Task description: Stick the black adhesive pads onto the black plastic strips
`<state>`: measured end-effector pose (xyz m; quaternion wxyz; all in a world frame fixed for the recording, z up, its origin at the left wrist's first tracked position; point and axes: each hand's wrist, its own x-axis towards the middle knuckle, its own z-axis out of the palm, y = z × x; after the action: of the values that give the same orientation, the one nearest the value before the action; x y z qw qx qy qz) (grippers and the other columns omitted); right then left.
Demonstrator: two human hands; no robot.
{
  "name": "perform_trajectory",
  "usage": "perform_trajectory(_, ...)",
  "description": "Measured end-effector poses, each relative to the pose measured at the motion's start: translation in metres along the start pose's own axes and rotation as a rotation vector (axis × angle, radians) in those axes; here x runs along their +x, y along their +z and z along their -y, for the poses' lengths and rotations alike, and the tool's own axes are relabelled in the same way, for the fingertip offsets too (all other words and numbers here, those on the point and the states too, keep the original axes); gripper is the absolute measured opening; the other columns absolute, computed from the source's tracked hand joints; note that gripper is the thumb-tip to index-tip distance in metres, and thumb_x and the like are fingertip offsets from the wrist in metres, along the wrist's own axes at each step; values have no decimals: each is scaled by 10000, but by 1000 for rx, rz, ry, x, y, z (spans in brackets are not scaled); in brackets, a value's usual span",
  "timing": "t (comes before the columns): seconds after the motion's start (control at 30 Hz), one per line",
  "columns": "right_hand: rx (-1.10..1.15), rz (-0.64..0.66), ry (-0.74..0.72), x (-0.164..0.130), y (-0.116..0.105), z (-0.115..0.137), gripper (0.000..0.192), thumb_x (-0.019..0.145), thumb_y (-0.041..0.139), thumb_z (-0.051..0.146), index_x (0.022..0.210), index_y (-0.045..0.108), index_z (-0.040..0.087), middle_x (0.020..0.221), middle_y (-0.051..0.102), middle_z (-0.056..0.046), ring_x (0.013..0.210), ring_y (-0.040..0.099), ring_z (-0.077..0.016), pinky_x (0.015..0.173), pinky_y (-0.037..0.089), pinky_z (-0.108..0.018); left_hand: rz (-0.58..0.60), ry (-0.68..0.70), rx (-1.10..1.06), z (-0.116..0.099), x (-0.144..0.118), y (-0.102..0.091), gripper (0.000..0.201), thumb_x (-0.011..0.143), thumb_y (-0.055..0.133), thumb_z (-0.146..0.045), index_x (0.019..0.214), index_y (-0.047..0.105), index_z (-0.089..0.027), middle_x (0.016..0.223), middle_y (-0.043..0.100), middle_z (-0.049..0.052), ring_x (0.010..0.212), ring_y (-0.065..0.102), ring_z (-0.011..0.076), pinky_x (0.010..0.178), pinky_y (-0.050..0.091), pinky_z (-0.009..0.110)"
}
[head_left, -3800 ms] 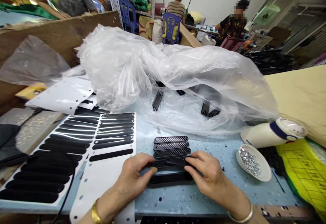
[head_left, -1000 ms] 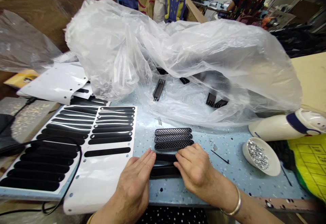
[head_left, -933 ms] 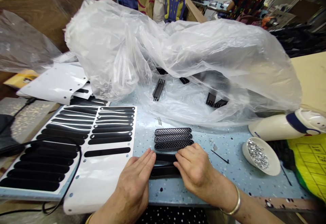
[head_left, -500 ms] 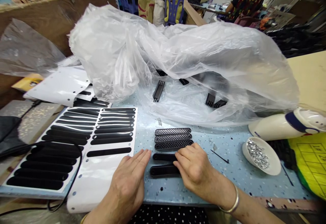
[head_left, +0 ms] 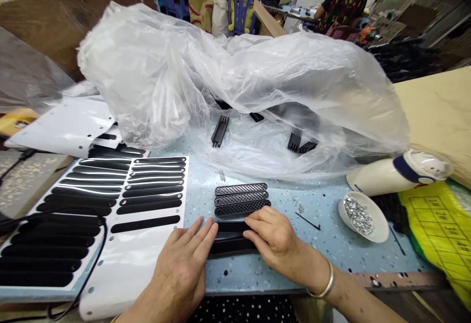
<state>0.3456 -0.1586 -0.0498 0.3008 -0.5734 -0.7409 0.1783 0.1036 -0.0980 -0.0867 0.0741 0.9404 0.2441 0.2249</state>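
Flat and outstretched, the fingers of my left hand touch the left end of a smooth black strip. My right hand pinches that strip's right end between thumb and fingers, hiding it. Just below lies a second smooth black strip, its ends partly covered by my hands. Above them, several black strips with a lattice surface lie side by side. To the left is a white backing sheet bearing rows of long black rounded stickers.
A large clear plastic bag fills the far side, with black plastic pieces at its opening. On the right are a bowl of small shiny metal parts, a white bottle and a yellow bag. A black cable crosses the sheets.
My left hand has moved right onto the left end of the upper smooth strip. My right hand keeps its pinch at the other end. The whole view has shifted slightly.
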Motion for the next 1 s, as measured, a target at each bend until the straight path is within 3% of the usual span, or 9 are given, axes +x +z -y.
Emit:
perform_trajectory(0.67,-14,25,-56,-4,0,-3,235,959,491,96,1127,655,95,957,670,-122,874,588,-213,743,529,-374,19,29,23,3,-2,1,702,718,411,7,1416,428,-63,1294,643,183,1173,608,358,788,467,445)
perform_trajectory(0.73,14,-57,-56,-8,-4,-4,232,954,522,114,1147,650,100,977,686,-121,884,610,-210,754,547,-368,23,27,8,2,0,-1,704,725,412,6,1425,420,-72,1297,643,177,1181,605,354,798,470,445)
perform_trajectory(0.83,40,-289,-2,-21,-12,-8,226,932,537,89,1110,673,118,951,710,-113,856,649,-197,740,565,-351,17,-9,-30,0,3,-4,666,761,409,3,1418,436,-111,1292,650,157,1201,597,331,829,474,438)
perform_trajectory(0.9,69,-411,107,-32,-16,-13,195,917,540,88,995,711,140,860,715,-92,777,663,-184,683,563,-330,-7,-39,-44,0,5,-6,623,788,407,5,1390,471,-141,1277,662,144,1197,605,307,852,476,428)
perform_trajectory(1.0,224,-447,316,-44,-13,-22,164,899,564,163,891,728,156,759,702,-63,665,664,-169,582,545,-295,-45,-30,-54,3,5,-4,562,817,412,4,1349,506,-152,1263,671,139,1176,623,283,874,479,415)
